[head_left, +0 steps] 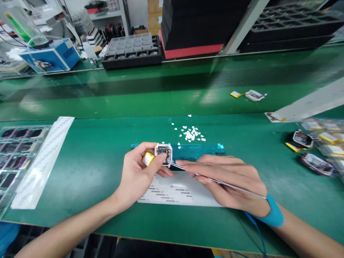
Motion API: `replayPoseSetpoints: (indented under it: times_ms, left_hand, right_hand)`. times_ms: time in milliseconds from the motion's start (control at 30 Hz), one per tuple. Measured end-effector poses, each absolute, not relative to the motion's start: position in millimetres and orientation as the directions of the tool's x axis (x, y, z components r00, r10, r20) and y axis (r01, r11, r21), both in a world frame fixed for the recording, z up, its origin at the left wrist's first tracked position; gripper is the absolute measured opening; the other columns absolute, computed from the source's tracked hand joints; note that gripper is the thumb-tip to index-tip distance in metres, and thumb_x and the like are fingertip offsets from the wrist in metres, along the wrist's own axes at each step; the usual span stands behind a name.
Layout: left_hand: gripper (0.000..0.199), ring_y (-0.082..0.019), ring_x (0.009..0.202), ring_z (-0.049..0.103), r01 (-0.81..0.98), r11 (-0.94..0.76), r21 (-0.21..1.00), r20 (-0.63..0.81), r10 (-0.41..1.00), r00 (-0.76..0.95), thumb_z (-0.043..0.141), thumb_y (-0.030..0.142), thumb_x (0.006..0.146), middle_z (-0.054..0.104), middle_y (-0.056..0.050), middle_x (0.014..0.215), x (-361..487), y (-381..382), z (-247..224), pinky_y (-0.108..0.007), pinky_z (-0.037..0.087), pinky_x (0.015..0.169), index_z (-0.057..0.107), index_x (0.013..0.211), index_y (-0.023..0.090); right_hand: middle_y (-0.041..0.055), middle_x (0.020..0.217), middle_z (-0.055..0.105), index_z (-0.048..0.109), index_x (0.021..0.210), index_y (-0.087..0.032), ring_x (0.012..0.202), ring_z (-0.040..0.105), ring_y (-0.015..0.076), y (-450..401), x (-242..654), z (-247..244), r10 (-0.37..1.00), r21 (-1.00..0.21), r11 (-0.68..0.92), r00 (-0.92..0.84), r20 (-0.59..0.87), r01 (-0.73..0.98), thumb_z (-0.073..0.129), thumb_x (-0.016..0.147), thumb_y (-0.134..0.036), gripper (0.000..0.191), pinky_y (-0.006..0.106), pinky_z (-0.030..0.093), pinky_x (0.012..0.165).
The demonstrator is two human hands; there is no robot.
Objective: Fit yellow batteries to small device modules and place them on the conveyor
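Note:
My left hand (139,168) grips a small white watch case (163,152) with its circuit board showing, the thumb pressed on the board. A yellow-edged battery (147,158) sits by the left fingers, beside the case. In my right hand (233,179) is a pair of thin metal tweezers (215,179), their tips at the lower right edge of the case. Whether the tips grip anything is too small to tell. Under the hands lie a printed white backing sheet (172,190) and a shiny blue-green strip (193,149). Small white pieces (191,134) are scattered behind them.
To the left stand a clear tray (18,150) of watch parts and a long white strip (45,161). More cases, including a purple-rimmed case (317,164), lie right, near a slanted white post (309,100). A blue wrist strap (272,211) trails a cord.

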State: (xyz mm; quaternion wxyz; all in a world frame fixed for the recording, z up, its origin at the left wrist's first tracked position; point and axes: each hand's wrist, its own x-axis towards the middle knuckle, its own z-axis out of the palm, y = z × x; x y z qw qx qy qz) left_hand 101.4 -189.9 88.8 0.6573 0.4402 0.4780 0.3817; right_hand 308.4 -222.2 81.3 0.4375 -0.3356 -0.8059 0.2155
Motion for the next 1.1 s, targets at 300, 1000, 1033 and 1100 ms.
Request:
replayPoseSetpoints:
  times_ms: [300,1000,1033,1100]
  left_hand:
    - [0.018,-0.016,0.051,0.073,-0.112,0.319,0.941,-0.282,0.924,0.259,0.073,0.025,0.079,0.070,0.001,0.063,101.2,-189.1,90.0,-0.020,0.061,0.048,0.063,0.091,0.016]
    - [0.014,-0.015,0.052,0.072,-0.087,0.298,0.951,-0.267,0.928,0.261,0.071,0.025,0.081,0.070,0.000,0.069,102.2,-189.9,88.9,-0.020,0.061,0.048,0.064,0.090,0.017]
    - [0.014,-0.015,0.051,0.072,-0.088,0.292,0.952,-0.261,0.930,0.259,0.071,0.025,0.081,0.070,0.000,0.068,102.1,-190.2,89.1,-0.020,0.061,0.048,0.064,0.090,0.017]
    - [0.014,-0.015,0.051,0.071,-0.084,0.280,0.956,-0.252,0.934,0.252,0.071,0.025,0.081,0.069,0.001,0.067,102.0,-190.5,88.9,-0.021,0.061,0.049,0.064,0.090,0.017]
  right_hand:
    - [0.0090,0.111,0.075,0.063,0.128,-0.019,0.074,0.067,0.0145,-221.5,310.3,82.3,0.716,-0.616,0.697,-0.413,0.563,0.367,0.057,0.091,0.001,0.042,0.029,0.059,0.064]
    - [0.0103,0.109,0.076,0.054,0.138,-0.019,0.071,0.069,0.0166,-223.1,311.2,86.0,0.636,-0.386,0.757,-0.455,0.624,0.528,0.050,0.101,-0.012,0.038,0.029,0.056,0.055]
    - [0.0099,0.110,0.076,0.053,0.141,-0.020,0.071,0.069,0.0168,-223.1,311.4,84.8,0.632,-0.376,0.758,-0.456,0.627,0.533,0.050,0.101,-0.012,0.040,0.029,0.056,0.055]
    - [0.0094,0.111,0.075,0.051,0.143,-0.020,0.071,0.070,0.0168,-223.5,311.8,83.4,0.627,-0.366,0.759,-0.456,0.631,0.538,0.051,0.101,-0.012,0.043,0.030,0.057,0.056]
